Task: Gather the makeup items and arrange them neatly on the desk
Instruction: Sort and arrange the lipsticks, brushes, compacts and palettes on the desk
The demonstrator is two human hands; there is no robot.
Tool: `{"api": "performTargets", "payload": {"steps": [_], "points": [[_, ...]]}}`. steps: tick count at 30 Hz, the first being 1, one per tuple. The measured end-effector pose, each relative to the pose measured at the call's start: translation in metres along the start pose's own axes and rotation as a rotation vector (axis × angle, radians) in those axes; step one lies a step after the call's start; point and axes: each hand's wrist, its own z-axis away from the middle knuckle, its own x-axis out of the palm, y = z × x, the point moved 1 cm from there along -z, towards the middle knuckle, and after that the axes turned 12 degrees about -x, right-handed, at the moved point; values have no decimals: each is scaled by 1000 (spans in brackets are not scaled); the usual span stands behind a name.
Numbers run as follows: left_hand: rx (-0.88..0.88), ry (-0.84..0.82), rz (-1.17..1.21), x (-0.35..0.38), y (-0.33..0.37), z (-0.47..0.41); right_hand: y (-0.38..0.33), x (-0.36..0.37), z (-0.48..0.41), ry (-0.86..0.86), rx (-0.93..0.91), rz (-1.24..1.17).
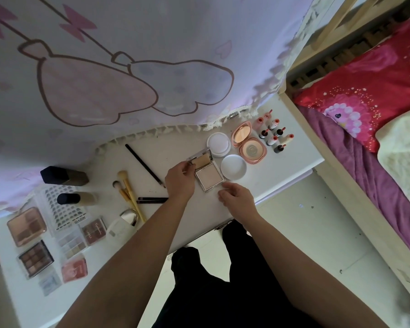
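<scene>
An open square powder compact lies on the white desk, its mirrored lid raised. My left hand pinches the lid's left edge. My right hand rests on the desk just below the compact, fingers relaxed, touching its near corner. To the right stand a white round jar, its white lid, an open pink compact and several small bottles. Left of the hands lie brushes, a black pencil, two dark-capped bottles and eyeshadow palettes.
A printed curtain hangs over the desk's far edge. A wooden bed frame with red and purple bedding stands right of the desk. My dark-clothed legs are below the desk's front edge.
</scene>
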Motion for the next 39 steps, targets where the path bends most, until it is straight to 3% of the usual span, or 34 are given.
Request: {"api": "performTargets", "payload": {"steps": [13, 19, 23, 27, 33, 39], "points": [[-32, 28, 71, 8, -1, -5, -4, -5, -5, -4, 1, -16], [-63, 30, 157, 14, -4, -9, -12, -11, -6, -16, -79, 188], [-80, 33, 187, 16, -6, -12, -27, -26, -7, 79, -233, 351], [-79, 36, 206, 16, -7, -14, -39, -43, -28, 208, -306, 360], [-85, -6, 261, 14, -8, -16, -61, -44, -60, 14, -484, 450], [-90, -12, 299, 13, -12, -22, -68, -41, -78, 58, -458, 449]]}}
